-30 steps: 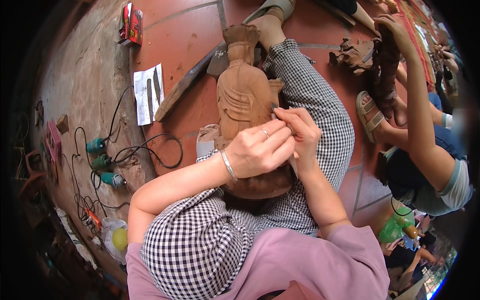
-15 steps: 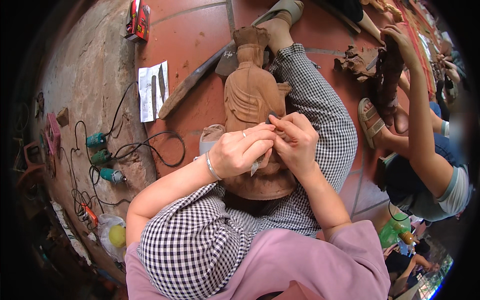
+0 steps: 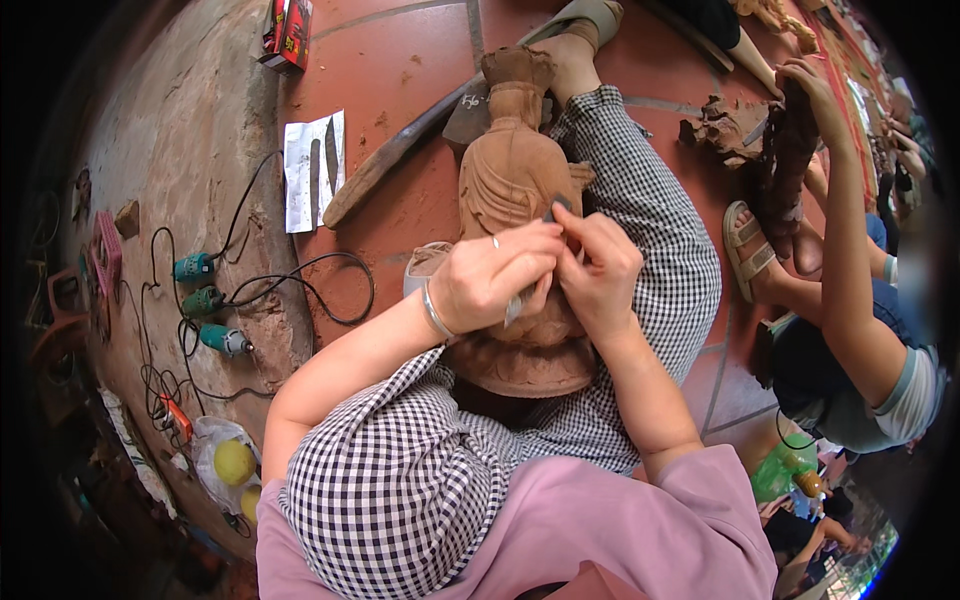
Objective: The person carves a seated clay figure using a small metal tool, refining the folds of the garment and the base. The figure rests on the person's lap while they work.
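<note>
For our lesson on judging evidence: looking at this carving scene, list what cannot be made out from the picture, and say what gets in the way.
- Head view: the tool tip between the left hand and right hand is hidden by the fingers.
- Head view: the middle of the wooden statue is covered by both hands.
- Head view: the neighbouring person's carving is too dark and bent by the fisheye rim.
- Head view: the paper sheet is too small to read.

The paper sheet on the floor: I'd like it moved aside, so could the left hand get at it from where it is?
Probably yes: the left hand is on the carving, and only bare floor lies toward the sheet.
</note>
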{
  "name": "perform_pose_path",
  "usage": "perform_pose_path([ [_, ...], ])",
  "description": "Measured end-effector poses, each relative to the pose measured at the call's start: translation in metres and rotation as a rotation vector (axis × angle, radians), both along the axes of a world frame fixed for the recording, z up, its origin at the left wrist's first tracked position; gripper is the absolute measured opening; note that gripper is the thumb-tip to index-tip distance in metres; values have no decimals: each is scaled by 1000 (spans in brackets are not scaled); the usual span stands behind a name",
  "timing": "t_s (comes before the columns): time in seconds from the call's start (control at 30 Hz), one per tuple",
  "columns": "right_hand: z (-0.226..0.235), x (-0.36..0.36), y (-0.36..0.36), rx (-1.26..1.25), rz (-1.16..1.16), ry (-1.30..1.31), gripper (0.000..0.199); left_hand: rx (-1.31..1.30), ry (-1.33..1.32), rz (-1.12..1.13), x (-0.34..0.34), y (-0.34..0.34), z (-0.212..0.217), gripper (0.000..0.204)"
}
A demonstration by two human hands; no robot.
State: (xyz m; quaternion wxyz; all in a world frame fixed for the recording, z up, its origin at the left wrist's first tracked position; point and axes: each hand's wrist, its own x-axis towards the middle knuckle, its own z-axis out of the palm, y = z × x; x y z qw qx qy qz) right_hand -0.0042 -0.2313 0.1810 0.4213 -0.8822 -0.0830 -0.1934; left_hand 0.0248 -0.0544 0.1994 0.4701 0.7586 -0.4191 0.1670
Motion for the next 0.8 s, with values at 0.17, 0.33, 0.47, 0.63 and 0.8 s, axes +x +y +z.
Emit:
perform_pose_path([
  [0.17,0,-14,-9,106,158,36,36,32,59,-123,-18,11,-6,40],
  [0.33,-7,-16,-23,511,-75,134,13,166,255,-133,-24,14,-10,75],
  [0.47,-11,-8,-28,693,-187,240,13,385,293,-116,-25,22,-37,80],
  [0.63,-18,-4,-26,811,-219,285,16,312,465,64,-30,24,-39,93],
  [0.8,-14,-3,-22,798,-197,319,20,118,728,234,-32,31,-70,92],
])
